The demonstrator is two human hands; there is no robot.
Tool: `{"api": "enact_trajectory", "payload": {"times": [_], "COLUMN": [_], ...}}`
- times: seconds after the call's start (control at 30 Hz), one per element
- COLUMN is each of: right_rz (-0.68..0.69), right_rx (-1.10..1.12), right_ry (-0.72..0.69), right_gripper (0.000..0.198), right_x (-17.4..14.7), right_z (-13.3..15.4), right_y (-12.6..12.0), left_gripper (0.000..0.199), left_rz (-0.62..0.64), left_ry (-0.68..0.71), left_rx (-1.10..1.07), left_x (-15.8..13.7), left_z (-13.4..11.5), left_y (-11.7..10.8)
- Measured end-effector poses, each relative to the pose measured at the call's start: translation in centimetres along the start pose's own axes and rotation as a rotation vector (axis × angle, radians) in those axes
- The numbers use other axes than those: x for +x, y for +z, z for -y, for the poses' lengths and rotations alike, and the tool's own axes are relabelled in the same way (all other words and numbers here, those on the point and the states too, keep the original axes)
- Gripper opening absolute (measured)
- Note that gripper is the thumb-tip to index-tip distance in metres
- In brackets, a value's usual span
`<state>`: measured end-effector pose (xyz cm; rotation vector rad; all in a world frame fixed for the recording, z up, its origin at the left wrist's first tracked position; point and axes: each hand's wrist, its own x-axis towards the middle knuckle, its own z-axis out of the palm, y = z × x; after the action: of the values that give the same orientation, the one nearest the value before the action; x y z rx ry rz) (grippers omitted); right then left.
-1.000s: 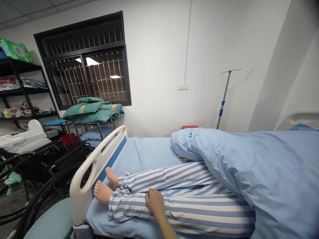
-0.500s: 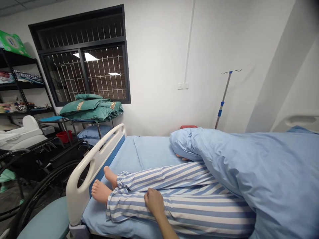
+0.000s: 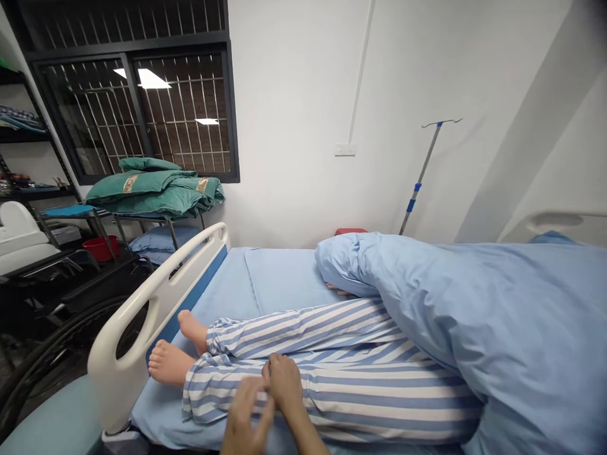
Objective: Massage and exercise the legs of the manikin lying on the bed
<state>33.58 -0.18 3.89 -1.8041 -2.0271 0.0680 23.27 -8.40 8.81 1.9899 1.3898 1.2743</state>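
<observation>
A figure in blue-and-white striped trousers (image 3: 389, 395) lies on a bed with light blue sheets (image 3: 279, 272). Its bare, doll-like feet (image 3: 171, 363) point toward the footboard. My right hand (image 3: 284, 382) rests on the nearer trouser leg, below the knee, with its fingers curled down on the cloth; the fingertips are hidden. Just to its left, my left hand (image 3: 246, 414) is raised over the same leg, blurred, its thumb and fingers apart and nothing seen in it. A blue quilt (image 3: 450, 309) covers the figure's upper body, and fingers show under its edge.
The white footboard (image 3: 156, 316) rises at the left, with a wheelchair (image 3: 61, 328) and pale green seat (image 3: 57, 420) beyond it. Green folded quilts (image 3: 161, 193) are stacked below the window. An IV pole (image 3: 422, 174) stands behind the bed.
My left hand has come into view from below, beside my right hand. My right hand stays on the trouser leg. The view has shifted slightly, so the bed sits further left.
</observation>
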Motion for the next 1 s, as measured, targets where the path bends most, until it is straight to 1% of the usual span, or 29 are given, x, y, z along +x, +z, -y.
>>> {"api": "enact_trajectory", "payload": {"times": [0.03, 0.1, 0.17, 0.23, 0.3, 0.37, 0.43, 0.5, 0.6, 0.7, 0.8, 0.9, 1.0], "right_rz": [0.002, 0.0, 0.004, 0.016, 0.035, 0.06, 0.088, 0.122, 0.183, 0.294, 0.4, 0.363, 0.302], "right_rx": [0.003, 0.01, 0.015, 0.017, 0.017, 0.02, 0.024, 0.022, 0.027, 0.097, 0.194, 0.286, 0.424], "right_ry": [0.0, -0.001, -0.003, -0.003, -0.003, -0.009, -0.017, -0.024, -0.033, -0.089, -0.214, -0.278, -0.346], "right_gripper": [0.021, 0.021, 0.021, 0.021, 0.021, 0.02, 0.02, 0.021, 0.023, 0.021, 0.025, 0.021, 0.018], "right_x": [0.0, 0.1, 0.2, 0.3, 0.5, 0.6, 0.7, 0.8, 1.0, 1.9, 4.0, 7.1, 10.5], "right_z": [0.0, -0.1, -0.3, -0.6, -0.9, -1.1, -1.3, -1.3, -1.5, -1.8, -1.1, 1.2, 4.4], "right_y": [0.0, 0.2, 0.6, 1.0, 1.5, 2.0, 2.2, 2.3, 1.9, 0.8, -1.1, -3.5, -5.1], "left_gripper": [0.033, 0.034, 0.035, 0.035, 0.036, 0.034, 0.032, 0.028, 0.023, 0.022, 0.023, 0.022, 0.018], "left_rz": [0.002, -0.092, -0.185, -0.201, -0.171, -0.142, -0.137, -0.146, -0.136, -0.112, -0.091, -0.065, 0.015], "left_ry": [-0.06, -0.176, -0.252, -0.289, -0.326, -0.349, -0.328, -0.284, -0.258, -0.256, -0.24, -0.283, -0.321], "left_rx": [-0.023, -0.067, -0.129, -0.169, -0.115, 0.054, 0.272, 0.467, 0.642, 0.709, 0.719, 0.698, 0.587], "left_x": [2.8, 8.0, 12.5, 15.8, 17.6, 18.1, 17.8, 17.3, 17.0, 17.0, 17.0, 16.8, 16.6], "left_z": [1.1, 3.4, 6.0, 9.1, 12.3, 15.4, 17.6, 18.8, 19.2, 19.2, 19.0, 18.5, 17.8], "left_y": [-0.5, -1.2, -1.2, -0.6, 0.3, 1.3, 2.1, 2.6, 3.1, 3.5, 3.6, 3.1, 2.4]}}
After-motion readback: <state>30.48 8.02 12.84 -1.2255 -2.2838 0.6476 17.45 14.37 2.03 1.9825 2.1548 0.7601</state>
